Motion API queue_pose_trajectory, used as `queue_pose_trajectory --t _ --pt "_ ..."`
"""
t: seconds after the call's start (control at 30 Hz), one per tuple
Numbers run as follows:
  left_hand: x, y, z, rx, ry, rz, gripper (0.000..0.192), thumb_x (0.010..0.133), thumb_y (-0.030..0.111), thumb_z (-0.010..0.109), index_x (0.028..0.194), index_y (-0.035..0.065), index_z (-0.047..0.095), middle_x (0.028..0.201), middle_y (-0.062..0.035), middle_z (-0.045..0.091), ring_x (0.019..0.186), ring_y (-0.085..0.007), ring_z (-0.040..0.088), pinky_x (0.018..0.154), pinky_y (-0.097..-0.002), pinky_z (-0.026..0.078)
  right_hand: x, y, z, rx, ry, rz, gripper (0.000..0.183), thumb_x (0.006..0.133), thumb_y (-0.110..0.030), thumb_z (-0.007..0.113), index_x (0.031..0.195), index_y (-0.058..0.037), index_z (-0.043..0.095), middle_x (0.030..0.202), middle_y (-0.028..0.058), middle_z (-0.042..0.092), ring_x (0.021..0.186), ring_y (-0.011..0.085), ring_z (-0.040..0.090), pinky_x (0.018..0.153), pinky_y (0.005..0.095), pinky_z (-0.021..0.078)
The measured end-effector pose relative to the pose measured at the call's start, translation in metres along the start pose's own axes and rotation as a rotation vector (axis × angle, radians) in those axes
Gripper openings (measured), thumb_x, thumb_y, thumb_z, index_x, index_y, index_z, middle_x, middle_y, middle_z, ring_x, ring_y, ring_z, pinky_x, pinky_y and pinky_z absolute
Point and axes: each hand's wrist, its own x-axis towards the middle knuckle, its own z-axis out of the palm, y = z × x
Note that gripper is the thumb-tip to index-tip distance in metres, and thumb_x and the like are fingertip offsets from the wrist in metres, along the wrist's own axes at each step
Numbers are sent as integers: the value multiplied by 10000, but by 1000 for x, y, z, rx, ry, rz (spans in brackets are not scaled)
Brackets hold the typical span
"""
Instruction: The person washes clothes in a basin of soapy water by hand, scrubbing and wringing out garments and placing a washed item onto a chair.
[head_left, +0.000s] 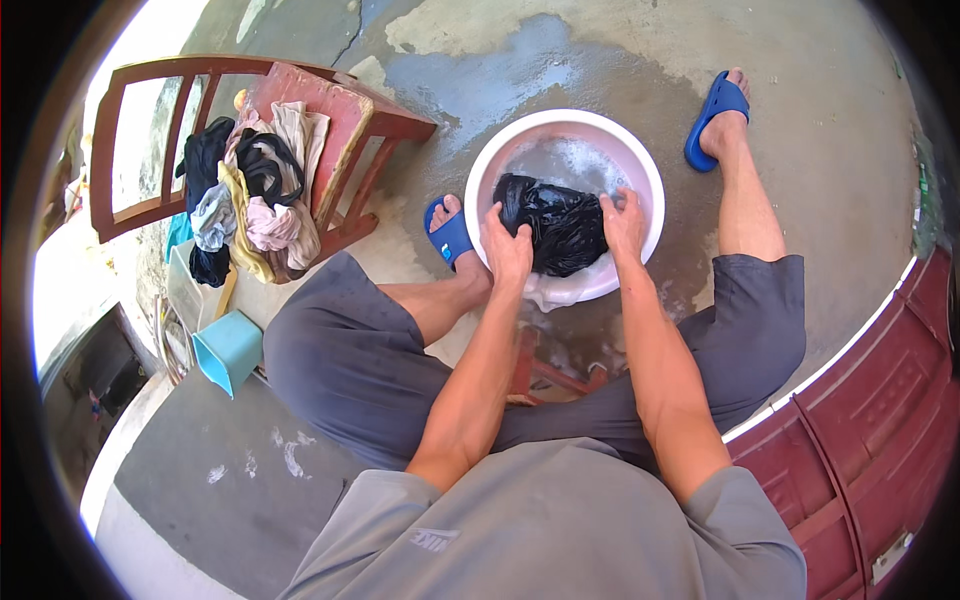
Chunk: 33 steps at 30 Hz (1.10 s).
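Note:
A wet black garment (559, 225) lies bunched in a round white plastic basin (651, 172) of sudsy water on the floor between my feet. My left hand (508, 244) is at the garment's left edge, its thumb over the cloth and its other fingers partly hidden. At the right edge is my right hand (624, 223), its fingers bent against the cloth. Whether either hand grips the garment or only touches it, I cannot tell. White suds cling to the basin's near rim.
A red wooden chair (349, 116) at the left bears a pile of clothes (259, 199). Near it are a light-blue plastic container (229, 351) and a clear plastic box (184, 277). Wet concrete floor (517, 67) surrounds the basin. A dark red metal door (862, 442) stands at the lower right.

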Motion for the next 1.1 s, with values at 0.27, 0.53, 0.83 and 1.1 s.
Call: queue_pose_trajectory --t 0.27,0.53,0.83,1.1 --pt "65 16 4 -668 -383 -606 1095 851 668 664 1566 -12 189 1519 -264 375 1386 -361 418 1135 -447 350 -45 -96 60 -85 -285 -249 262 848 -271 643 1063 -140 716 899 227 714 885 406 698 809 503 529" --pt "52 -1 7 -1045 -555 -766 497 912 464 633 1178 45 656 1041 -139 677 924 -250 652 867 -411 519 -136 -130 21 17 -173 -715 142 855 -189 704 788 -67 674 692 140 670 616 332 671 578 410 521" --pt "-12 74 -8 -1060 -211 -519 258 820 72 545 1035 -30 645 895 -70 644 794 -172 603 730 -309 487 -5 -81 10 -255 142 -259 429 952 -387 516 766 -55 715 756 236 673 743 475 652 719 538 505" --pt "28 -25 -13 12 -103 -199 485 758 100 677 1211 -62 612 1186 -253 626 1093 -352 585 969 -406 445 -18 -24 3 -212 173 -309 379 896 -356 660 1103 -38 678 1160 193 624 1127 363 568 930 469 472"
